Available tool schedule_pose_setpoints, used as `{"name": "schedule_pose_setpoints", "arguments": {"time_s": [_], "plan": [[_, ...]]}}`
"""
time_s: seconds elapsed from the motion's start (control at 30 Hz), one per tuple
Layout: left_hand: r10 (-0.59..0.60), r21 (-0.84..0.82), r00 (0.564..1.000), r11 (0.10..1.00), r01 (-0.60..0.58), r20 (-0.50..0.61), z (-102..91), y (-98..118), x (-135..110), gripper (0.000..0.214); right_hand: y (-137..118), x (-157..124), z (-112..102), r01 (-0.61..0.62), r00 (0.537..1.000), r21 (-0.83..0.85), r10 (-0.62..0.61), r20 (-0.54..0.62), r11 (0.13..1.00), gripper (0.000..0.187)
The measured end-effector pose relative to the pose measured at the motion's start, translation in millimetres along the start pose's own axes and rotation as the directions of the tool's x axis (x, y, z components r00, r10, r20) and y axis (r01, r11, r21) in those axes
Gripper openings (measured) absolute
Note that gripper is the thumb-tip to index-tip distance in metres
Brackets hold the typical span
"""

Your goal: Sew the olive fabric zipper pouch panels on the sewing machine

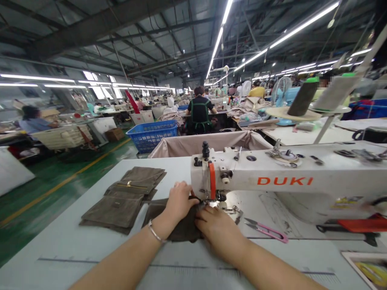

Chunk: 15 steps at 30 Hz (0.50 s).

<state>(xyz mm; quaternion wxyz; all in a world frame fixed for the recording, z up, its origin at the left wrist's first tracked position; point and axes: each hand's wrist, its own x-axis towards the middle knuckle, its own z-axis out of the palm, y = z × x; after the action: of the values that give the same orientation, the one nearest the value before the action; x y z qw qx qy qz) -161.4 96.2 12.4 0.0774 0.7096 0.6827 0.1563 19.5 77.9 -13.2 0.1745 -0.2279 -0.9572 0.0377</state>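
My left hand [179, 201] lies on a dark olive fabric piece [184, 229] at the needle of a white DUKI sewing machine [284, 181], its fingers curled and pressing the cloth down. A thin bracelet circles that wrist. My right hand [215, 226] rests on the same piece just right of the left, fingers together and pointing at the presser foot [218, 198]. Both hands hold the cloth flat on the pale table [60, 249].
A stack of olive fabric pieces [127, 199] lies left of my hands. Pink thread snips [266, 229] sit right of the needle. Behind the table are a cloth-lined bin [211, 143] and a blue crate [152, 135]. Other people work at distant tables.
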Motion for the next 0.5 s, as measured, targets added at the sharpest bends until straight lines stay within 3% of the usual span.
{"name": "schedule_pose_setpoints", "arguments": {"time_s": [0.13, 0.27, 0.37, 0.5], "plan": [[0.114, -0.001, 0.992, 0.993, -0.115, -0.05, 14.2, 13.4, 5.0, 0.014, 18.2, -11.6, -6.7, 0.022, 1.0, -0.035, -0.022, 0.011, 0.999, 0.014], [0.203, -0.003, 0.979, 0.979, -0.203, -0.013, 20.9, 19.4, -30.8, 0.02, 17.7, -35.5, -2.8, 0.032, 0.999, -0.017, -0.033, -0.026, 0.999, 0.021], [0.287, -0.005, 0.957, 0.958, -0.287, 0.046, 21.1, 18.0, -54.8, 0.033, 15.7, -44.2, 5.1, 0.022, 0.991, 0.039, -0.016, -0.132, 0.999, 0.027], [0.401, 0.08, 0.908, 0.908, -0.411, 0.118, 19.6, 10.1, -58.1, 0.038, 14.4, -43.7, 12.9, 0.022, 0.969, 0.078, -0.002, -0.246, 0.997, 0.026]]}}
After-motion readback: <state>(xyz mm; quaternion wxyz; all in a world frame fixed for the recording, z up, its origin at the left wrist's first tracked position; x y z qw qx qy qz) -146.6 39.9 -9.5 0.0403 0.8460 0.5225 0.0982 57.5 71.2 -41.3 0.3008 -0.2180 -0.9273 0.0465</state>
